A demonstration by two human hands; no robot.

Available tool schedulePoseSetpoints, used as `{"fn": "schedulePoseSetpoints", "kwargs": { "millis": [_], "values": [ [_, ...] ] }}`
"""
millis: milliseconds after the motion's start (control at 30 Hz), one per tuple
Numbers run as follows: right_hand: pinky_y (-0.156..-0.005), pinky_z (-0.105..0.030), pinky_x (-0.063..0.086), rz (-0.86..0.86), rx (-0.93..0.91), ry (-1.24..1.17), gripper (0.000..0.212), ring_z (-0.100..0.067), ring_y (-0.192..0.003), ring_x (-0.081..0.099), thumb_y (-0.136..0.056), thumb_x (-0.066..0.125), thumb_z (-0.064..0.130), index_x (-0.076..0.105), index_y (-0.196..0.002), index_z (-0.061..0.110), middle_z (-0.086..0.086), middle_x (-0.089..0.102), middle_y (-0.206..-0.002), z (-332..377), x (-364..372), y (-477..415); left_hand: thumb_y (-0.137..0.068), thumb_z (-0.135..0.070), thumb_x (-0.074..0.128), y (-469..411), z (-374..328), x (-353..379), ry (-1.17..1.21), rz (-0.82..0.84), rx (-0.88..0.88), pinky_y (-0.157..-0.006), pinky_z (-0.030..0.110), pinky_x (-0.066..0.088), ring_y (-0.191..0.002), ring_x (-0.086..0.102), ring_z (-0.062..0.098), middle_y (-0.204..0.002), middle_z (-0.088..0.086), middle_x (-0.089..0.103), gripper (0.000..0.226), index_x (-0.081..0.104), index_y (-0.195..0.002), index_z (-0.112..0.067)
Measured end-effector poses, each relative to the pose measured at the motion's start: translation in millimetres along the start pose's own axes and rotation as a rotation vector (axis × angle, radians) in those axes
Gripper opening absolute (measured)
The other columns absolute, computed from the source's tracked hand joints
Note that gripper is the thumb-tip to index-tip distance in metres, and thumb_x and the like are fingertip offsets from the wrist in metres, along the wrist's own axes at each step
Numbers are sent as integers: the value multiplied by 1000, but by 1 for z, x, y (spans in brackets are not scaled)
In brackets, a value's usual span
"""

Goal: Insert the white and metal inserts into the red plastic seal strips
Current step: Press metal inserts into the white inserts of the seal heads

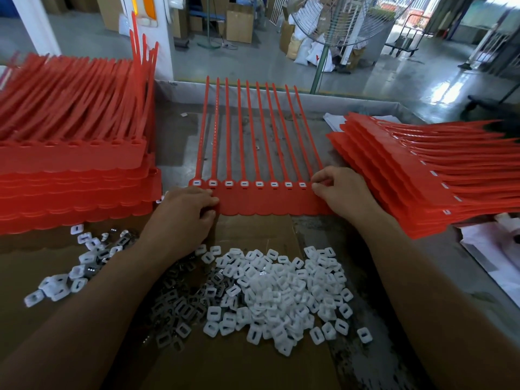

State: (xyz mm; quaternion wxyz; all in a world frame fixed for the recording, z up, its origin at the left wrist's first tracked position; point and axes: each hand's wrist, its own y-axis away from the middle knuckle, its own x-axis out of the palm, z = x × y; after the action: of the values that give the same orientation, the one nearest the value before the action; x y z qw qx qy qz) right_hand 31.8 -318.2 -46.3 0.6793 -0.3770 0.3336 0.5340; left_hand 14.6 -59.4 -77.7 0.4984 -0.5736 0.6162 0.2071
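A red sheet of joined seal strips (261, 202) lies flat at the table's middle, tails pointing away. Several of its sockets show white inserts (259, 184) in a row. My left hand (183, 218) pinches the sheet's left lower edge. My right hand (342, 190) pinches the sheet's right end at the last socket, fingers curled over it. Nearer me, a heap of loose white inserts (281, 294) lies on cardboard, with dark metal inserts (180, 302) to its left.
A tall stack of red strip sheets (70, 164) stands at left; a fanned stack with inserts fitted (408, 175) lies at right. A smaller scatter of inserts (81, 263) sits front left. Cardboard (253, 367) covers the near table. White paper (495, 249) lies at far right.
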Motion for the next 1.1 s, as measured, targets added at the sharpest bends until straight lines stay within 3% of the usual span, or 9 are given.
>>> {"fn": "schedulePoseSetpoints", "kwargs": {
  "millis": [100, 200, 267, 333, 467, 667, 767, 867, 1100],
  "values": [
    [-68, -13, 36, -7, -91, -80, 12, -1, -80, 52, -84, 64, 16, 68, -95, 17, 9, 60, -89, 8, -2, 17, -84, -12, 57, 1, 1, 1, -1, -5, 5, -97, 17, 20, -118, 46, 16, -125, 4, 58, 29, 63, -113, -9],
    [-65, 0, 38, 208, -179, -176, 14, 8, -74, 52, -82, 66, 15, 63, -84, 28, 19, 56, -81, 18, -8, 33, -84, -12, 57, 1, 2, 2, 0, 0, -1, -99, 19, 22, -118, 46, 17, -125, 4, 57, 29, 63, -113, -10],
    [-68, -1, 40, 380, -244, -179, 17, 9, -72, 56, -80, 68, 15, 63, -80, 31, 18, 61, -79, 23, -11, 41, -85, -13, 57, 1, 2, 2, -4, 11, -11, -101, 23, 24, -119, 44, 18, -126, 3, 57, 30, 63, -114, -12],
    [-68, -1, 40, 500, -306, -175, 12, 13, -71, 56, -79, 70, 13, 68, -83, 24, 20, 62, -76, 28, -12, 47, -85, -13, 57, 0, 2, 2, -13, 20, -10, -102, 25, 24, -119, 44, 19, -126, 3, 56, 30, 62, -114, -12],
    [-67, -4, 41, 609, -388, -148, 14, 10, -74, 54, -79, 71, 17, 72, -92, 20, 15, 65, -84, 35, -7, 54, -85, -12, 57, -1, 1, 2, -3, 17, -8, -100, 22, 23, -119, 44, 17, -126, 3, 56, 30, 63, -114, -11],
    [-64, -5, 40, 644, -413, -79, 16, 14, -70, 48, -79, 71, 17, 72, -93, 22, 17, 52, -77, 38, 2, 56, -86, -14, 55, -1, 1, 2, -8, 41, -27, -102, 27, 25, -121, 42, 18, -129, 1, 54, 31, 61, -117, -14],
    [-64, -6, 41, 631, -401, -73, 11, 10, -69, 50, -77, 72, 17, 66, -82, 26, 17, 54, -77, 39, 3, 57, -85, -14, 56, 0, 0, 3, 0, 30, -21, -99, 24, 24, -119, 43, 18, -128, 2, 55, 30, 62, -115, -13],
    [-61, -4, 39, 613, -395, -108, 20, 14, -68, 50, -77, 72, 14, 58, -73, 27, 18, 56, -74, 38, 4, 57, -84, -11, 57, -1, -1, 2, 12, 20, -12, -100, 26, 27, -117, 47, 19, -124, 5, 58, 29, 64, -112, -11],
    [-65, -8, 43, 467, -323, -254, 14, 7, -68, 52, -83, 66, 12, 61, -80, 25, 12, 60, -76, 34, -7, 53, -83, -10, 59, -3, -1, 1, 17, 18, -15, -99, 26, 28, -115, 48, 20, -123, 5, 59, 28, 65, -110, -11]
  ]
}}
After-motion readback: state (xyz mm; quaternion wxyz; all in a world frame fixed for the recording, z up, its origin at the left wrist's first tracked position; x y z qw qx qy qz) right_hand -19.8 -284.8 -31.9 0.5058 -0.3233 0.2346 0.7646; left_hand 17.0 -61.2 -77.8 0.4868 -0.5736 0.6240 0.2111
